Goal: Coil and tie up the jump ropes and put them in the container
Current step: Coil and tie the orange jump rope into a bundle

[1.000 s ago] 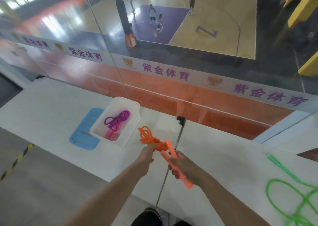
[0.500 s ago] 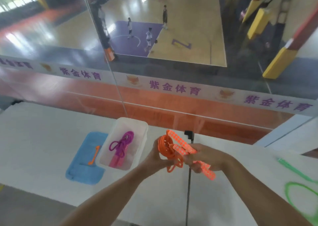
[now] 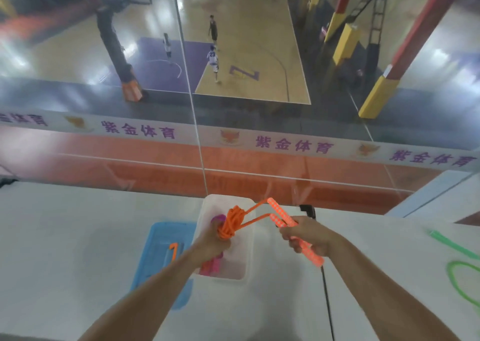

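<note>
My left hand [image 3: 211, 242] grips the coiled bundle of an orange jump rope [image 3: 231, 223], held above the clear plastic container [image 3: 246, 257]. Two orange strands run from the coil to the chequered orange handles [image 3: 279, 214], which my right hand [image 3: 307, 236] grips together to the right of the container. A purple and pink jump rope [image 3: 210, 265] lies inside the container, mostly hidden by my left hand. A green jump rope [image 3: 461, 270] lies uncoiled on the white table at the far right.
The container's blue lid [image 3: 158, 257] lies flat to its left, with a small orange hook-shaped piece [image 3: 173, 251] on it. A black seam [image 3: 326, 296] splits the white table [image 3: 78, 236]. A glass barrier stands just behind the table, over a sports court below.
My hands have pulled apart: the left carried the coil over the container, the right drew the handles rightwards, stretching the two strands. The camera tilted up and shifted right.
</note>
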`<state>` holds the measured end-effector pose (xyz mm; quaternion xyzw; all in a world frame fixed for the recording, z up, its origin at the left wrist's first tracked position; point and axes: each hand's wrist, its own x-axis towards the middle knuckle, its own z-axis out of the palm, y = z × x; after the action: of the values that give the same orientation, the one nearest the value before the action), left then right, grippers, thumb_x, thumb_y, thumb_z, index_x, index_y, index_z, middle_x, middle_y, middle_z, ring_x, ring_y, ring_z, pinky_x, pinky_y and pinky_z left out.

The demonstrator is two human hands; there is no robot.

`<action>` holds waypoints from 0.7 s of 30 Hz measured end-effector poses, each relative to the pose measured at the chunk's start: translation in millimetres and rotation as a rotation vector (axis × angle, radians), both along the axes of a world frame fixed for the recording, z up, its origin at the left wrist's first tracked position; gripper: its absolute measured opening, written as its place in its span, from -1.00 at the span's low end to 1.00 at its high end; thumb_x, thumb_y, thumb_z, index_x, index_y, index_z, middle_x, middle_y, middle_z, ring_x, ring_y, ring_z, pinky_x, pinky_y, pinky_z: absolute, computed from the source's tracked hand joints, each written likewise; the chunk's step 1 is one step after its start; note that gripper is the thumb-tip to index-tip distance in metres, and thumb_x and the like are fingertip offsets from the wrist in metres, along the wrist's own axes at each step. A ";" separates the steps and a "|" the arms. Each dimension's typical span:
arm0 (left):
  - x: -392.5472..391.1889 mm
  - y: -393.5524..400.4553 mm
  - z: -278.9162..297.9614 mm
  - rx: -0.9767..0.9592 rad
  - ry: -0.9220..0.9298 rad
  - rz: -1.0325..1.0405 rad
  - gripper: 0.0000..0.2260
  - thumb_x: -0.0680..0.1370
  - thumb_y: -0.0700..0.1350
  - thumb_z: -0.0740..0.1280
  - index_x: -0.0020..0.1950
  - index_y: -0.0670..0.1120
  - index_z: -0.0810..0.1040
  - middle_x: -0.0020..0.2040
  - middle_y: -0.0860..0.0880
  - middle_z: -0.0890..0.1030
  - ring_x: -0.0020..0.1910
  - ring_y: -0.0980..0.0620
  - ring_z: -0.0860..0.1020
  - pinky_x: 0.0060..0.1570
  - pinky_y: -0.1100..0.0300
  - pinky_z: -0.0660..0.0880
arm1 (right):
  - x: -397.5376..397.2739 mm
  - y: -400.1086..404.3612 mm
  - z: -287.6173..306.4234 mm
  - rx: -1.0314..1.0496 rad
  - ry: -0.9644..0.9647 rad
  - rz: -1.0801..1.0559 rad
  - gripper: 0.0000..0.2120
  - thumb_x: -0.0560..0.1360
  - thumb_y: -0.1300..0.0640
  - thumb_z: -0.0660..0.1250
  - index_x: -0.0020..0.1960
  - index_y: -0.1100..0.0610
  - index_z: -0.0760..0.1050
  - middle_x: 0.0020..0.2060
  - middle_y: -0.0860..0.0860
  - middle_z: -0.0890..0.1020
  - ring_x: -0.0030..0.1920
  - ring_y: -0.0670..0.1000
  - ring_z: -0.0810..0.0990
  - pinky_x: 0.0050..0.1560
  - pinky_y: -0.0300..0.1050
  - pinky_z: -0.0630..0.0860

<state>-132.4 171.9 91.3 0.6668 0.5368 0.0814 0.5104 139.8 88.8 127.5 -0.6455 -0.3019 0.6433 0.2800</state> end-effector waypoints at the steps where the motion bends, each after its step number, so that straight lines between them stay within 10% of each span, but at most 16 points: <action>1: -3.9 -2.2 -0.6 -0.037 -0.007 0.026 -0.79 0.35 -0.22 0.34 -0.05 -0.03 0.48 -0.23 -0.06 0.58 -0.28 -0.02 0.57 -0.28 0.15 0.57 | -18.9 4.9 -9.8 -0.003 -0.006 -0.067 -0.86 0.52 0.27 0.39 0.05 0.19 0.49 -0.32 0.05 0.50 -0.44 -0.03 0.40 -0.42 -0.19 0.32; 8: -9.0 -8.4 -46.7 -0.205 0.008 0.271 -0.56 0.56 -0.15 0.20 0.43 0.00 0.20 0.12 -0.09 0.52 0.05 -0.09 0.55 0.04 0.03 0.51 | -138.7 51.9 -65.9 0.076 -0.360 -0.075 -0.66 0.55 0.13 0.31 0.30 0.11 0.39 0.02 0.08 0.62 -0.09 0.08 0.61 -0.06 -0.05 0.57; 14: 2.8 19.5 -81.7 -0.102 0.065 0.101 -0.36 0.60 -0.02 0.24 0.62 0.07 0.01 0.53 -0.05 0.31 0.45 -0.13 0.37 0.44 0.00 0.33 | -164.3 80.8 -109.5 -0.053 -0.516 -0.181 -0.35 0.69 -0.01 0.08 0.65 0.11 -0.15 0.52 0.19 0.23 0.47 0.24 0.33 0.42 0.05 0.31; 21: 23.1 22.0 -110.5 0.124 0.500 -0.573 -0.37 0.67 0.11 0.12 0.64 -0.02 -0.10 0.63 -0.09 0.04 0.60 -0.19 0.01 0.56 -0.15 0.01 | -161.4 88.0 -125.7 0.016 -0.655 -0.055 -0.63 0.69 0.15 0.05 0.46 0.19 0.36 0.34 0.05 0.46 0.33 0.07 0.46 0.44 -0.10 0.30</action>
<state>-109.2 193.9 -19.2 0.8186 0.4308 -0.1975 0.3244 -21.6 176.8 1.8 -0.8237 -0.3635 0.3914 0.1904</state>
